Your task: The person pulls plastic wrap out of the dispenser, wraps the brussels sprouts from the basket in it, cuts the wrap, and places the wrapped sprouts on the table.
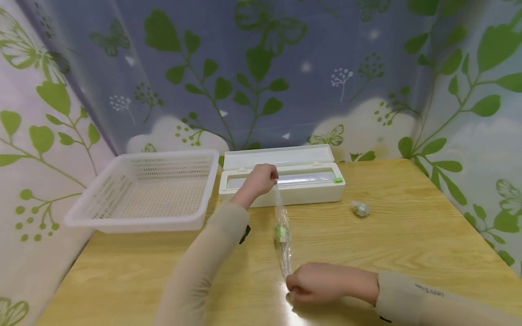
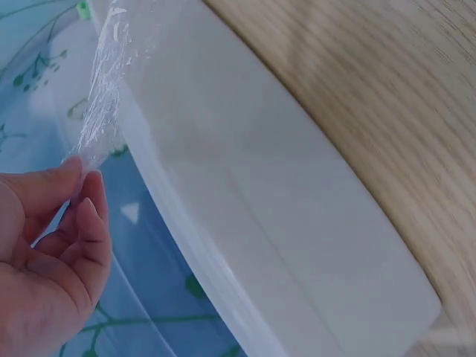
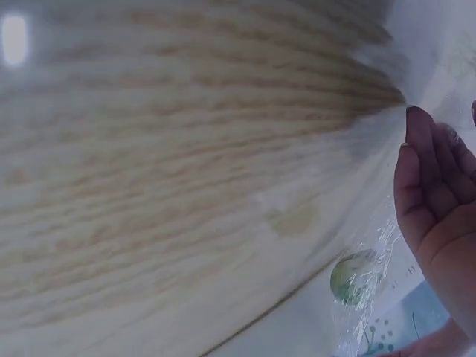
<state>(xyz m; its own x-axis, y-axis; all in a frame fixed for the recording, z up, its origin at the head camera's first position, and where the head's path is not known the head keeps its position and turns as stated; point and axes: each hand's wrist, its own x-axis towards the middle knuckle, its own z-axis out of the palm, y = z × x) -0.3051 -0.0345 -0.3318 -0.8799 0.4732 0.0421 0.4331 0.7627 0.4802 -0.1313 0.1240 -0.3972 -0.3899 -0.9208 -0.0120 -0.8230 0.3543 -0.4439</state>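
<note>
A strip of clear cling film (image 1: pixel 285 260) stretches between both hands, gathered around a small pale-green and white piece (image 1: pixel 281 233) whose exact kind I cannot tell. My left hand (image 1: pixel 261 179) pinches the far twisted end, in front of the white cling film box (image 1: pixel 303 196). Thumb and fingertips close on the film (image 2: pixel 104 97) in the left wrist view. Nearer to me, my right hand (image 1: pixel 320 283) pinches the other end low over the table. The right wrist view shows the wrapped piece (image 3: pixel 355 277) beyond the right hand's fingers.
The box's lid (image 1: pixel 281 157) stands raised, and a green slider (image 1: pixel 337 180) sits at its right end. A white plastic basket (image 1: pixel 138 222) stands on the left. Another small film-wrapped piece (image 1: pixel 360 208) lies to the right on the wooden table (image 1: pixel 416 226).
</note>
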